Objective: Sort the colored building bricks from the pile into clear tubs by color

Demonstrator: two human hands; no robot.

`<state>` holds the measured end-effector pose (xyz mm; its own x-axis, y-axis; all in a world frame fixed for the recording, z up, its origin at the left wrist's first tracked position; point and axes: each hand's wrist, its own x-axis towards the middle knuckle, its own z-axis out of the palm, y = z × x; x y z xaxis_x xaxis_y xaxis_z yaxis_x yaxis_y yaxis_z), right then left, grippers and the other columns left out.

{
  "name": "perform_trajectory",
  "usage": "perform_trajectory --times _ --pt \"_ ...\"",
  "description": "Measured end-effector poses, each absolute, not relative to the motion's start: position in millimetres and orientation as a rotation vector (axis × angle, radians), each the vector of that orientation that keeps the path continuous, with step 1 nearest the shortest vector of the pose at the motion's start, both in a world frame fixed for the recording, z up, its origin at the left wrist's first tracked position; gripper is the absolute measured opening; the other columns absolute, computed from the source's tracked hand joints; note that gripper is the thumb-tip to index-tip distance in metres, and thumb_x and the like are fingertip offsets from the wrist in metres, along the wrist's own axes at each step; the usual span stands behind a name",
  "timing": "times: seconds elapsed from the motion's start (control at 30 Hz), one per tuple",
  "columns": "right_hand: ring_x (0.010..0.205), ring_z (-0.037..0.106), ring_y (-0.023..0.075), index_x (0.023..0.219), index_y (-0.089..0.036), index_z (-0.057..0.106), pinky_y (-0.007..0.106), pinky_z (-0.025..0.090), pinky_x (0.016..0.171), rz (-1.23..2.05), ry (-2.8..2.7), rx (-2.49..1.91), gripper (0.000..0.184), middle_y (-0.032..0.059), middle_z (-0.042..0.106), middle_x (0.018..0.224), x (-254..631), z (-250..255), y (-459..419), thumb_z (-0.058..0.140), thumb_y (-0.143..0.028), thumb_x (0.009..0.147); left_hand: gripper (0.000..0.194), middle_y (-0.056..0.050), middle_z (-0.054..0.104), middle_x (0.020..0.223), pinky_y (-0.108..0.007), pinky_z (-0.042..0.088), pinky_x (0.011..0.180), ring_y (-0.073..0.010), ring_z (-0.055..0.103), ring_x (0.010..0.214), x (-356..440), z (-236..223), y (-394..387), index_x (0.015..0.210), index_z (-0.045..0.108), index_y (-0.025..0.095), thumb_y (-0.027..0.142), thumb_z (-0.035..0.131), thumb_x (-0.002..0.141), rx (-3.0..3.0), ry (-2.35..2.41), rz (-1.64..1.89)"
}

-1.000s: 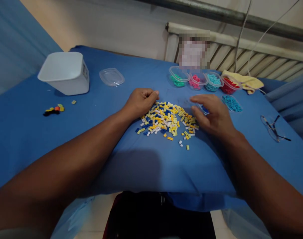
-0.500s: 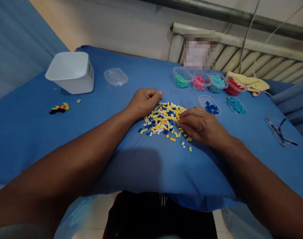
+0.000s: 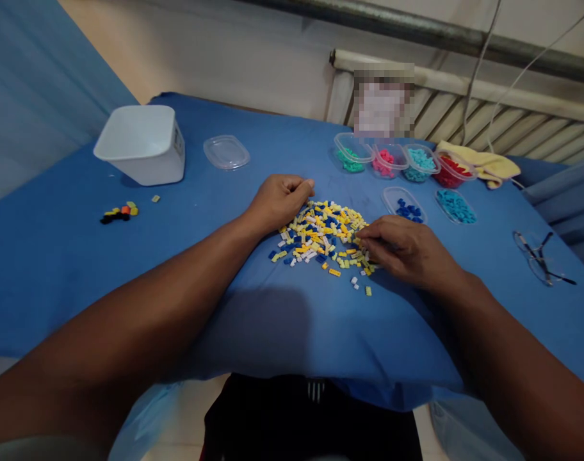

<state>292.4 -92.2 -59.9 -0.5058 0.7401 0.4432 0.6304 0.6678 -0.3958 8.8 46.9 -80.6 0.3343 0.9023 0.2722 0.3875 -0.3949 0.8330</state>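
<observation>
A loose pile of small toy building bricks [image 3: 323, 234], yellow, pale yellow, white and dark blue, lies on the blue cloth. My left hand [image 3: 280, 200] rests at the pile's upper left edge, fingers curled and thumb against the forefinger; whatever may be inside is hidden. At the right edge of the pile, my right hand [image 3: 402, 248] has thumb and fingertips drawn together in a pinch among the bricks. I cannot make out a brick between them. Just beyond that hand is a clear shallow tray [image 3: 390, 194] with several dark blue bricks in it.
Clear tubs of green [image 3: 339, 141], pink [image 3: 401, 165], light blue [image 3: 435, 168] and red bricks [image 3: 453, 168] line the back. Turquoise bricks [image 3: 456, 206], a yellow cloth [image 3: 494, 163] and glasses [image 3: 539, 259] are rightward. Leftward are a white bin [image 3: 152, 160], a clear lid [image 3: 226, 152] and black-and-yellow pieces [image 3: 118, 213].
My right hand has come down from beside the dark blue bricks' tray to the pile's right edge, its fingers closing into a pinch. The left hand stays in place. The view has shifted slightly.
</observation>
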Motion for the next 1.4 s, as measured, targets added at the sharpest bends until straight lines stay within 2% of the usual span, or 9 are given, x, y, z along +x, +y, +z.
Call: perform_trajectory --times 0.17,0.33,0.53,0.67,0.87,1.1,1.23,1.4 --pt "0.089 0.080 0.0231 0.114 -0.026 0.080 0.038 0.062 0.079 0.305 -2.368 -1.015 0.012 0.0057 0.085 0.100 294 -58 -93 0.068 -0.025 0.114 0.051 -0.005 0.071 0.070 -0.032 0.039 0.061 -0.0167 0.055 0.065 9 -80 47 0.084 0.082 0.018 0.059 0.062 0.105 1.953 1.131 0.987" --pt "0.089 0.080 0.0236 0.117 -0.026 0.081 0.039 0.063 0.080 0.281 -2.317 -1.098 0.013 0.0065 0.086 0.102 296 -58 -93 0.069 -0.029 0.116 0.049 -0.004 0.069 0.068 -0.032 0.037 0.061 -0.0161 0.053 0.063 8 -80 47 0.083 0.082 0.018 0.057 0.062 0.105 1.955 1.130 0.988" --pt "0.098 0.080 0.0261 0.125 -0.024 0.084 0.041 0.064 0.086 0.248 -2.421 -1.097 0.022 0.0089 0.085 0.108 297 -66 -89 0.064 -0.024 0.115 0.051 -0.005 0.070 0.069 -0.032 0.037 0.061 -0.0164 0.052 0.062 9 -82 48 0.085 0.084 0.018 0.059 0.062 0.105 1.961 1.150 0.991" --pt "0.099 0.080 0.0272 0.120 -0.025 0.084 0.042 0.063 0.087 0.304 -2.409 -1.186 0.019 0.0076 0.085 0.108 295 -61 -91 0.072 -0.020 0.106 0.050 -0.005 0.072 0.070 -0.032 0.037 0.062 -0.0169 0.055 0.064 10 -83 50 0.084 0.084 0.018 0.059 0.062 0.105 1.974 1.159 0.992" --pt "0.083 0.076 0.0223 0.110 -0.025 0.084 0.035 0.057 0.073 0.396 -2.366 -1.300 0.019 0.0033 0.082 0.095 288 -55 -88 0.076 -0.015 0.096 0.051 -0.004 0.070 0.068 -0.033 0.035 0.061 -0.0168 0.053 0.062 10 -86 53 0.085 0.084 0.019 0.060 0.062 0.105 1.986 1.159 0.984" --pt "0.085 0.077 0.0229 0.105 -0.024 0.084 0.036 0.057 0.075 0.397 -2.338 -1.257 0.012 0.0047 0.082 0.094 285 -58 -85 0.072 -0.022 0.103 0.049 -0.004 0.071 0.069 -0.033 0.035 0.061 -0.0165 0.052 0.063 9 -83 51 0.084 0.083 0.019 0.058 0.063 0.104 1.990 1.166 0.981" --pt "0.089 0.079 0.0271 0.109 -0.026 0.086 0.043 0.062 0.084 0.240 -2.175 -1.283 0.017 0.0072 0.085 0.100 305 -59 -81 0.070 -0.031 0.109 0.050 -0.005 0.073 0.071 -0.032 0.036 0.061 -0.0169 0.053 0.064 8 -83 50 0.084 0.083 0.019 0.059 0.063 0.104 1.977 1.166 0.971" --pt "0.091 0.080 0.0323 0.112 -0.027 0.089 0.050 0.065 0.088 -0.091 -1.786 -1.623 0.021 0.0091 0.088 0.105 363 -71 -63 0.074 -0.035 0.101 0.049 -0.003 0.067 0.067 -0.033 0.035 0.061 -0.0159 0.051 0.062 8 -85 52 0.081 0.081 0.019 0.058 0.062 0.104 1.987 1.157 0.974"
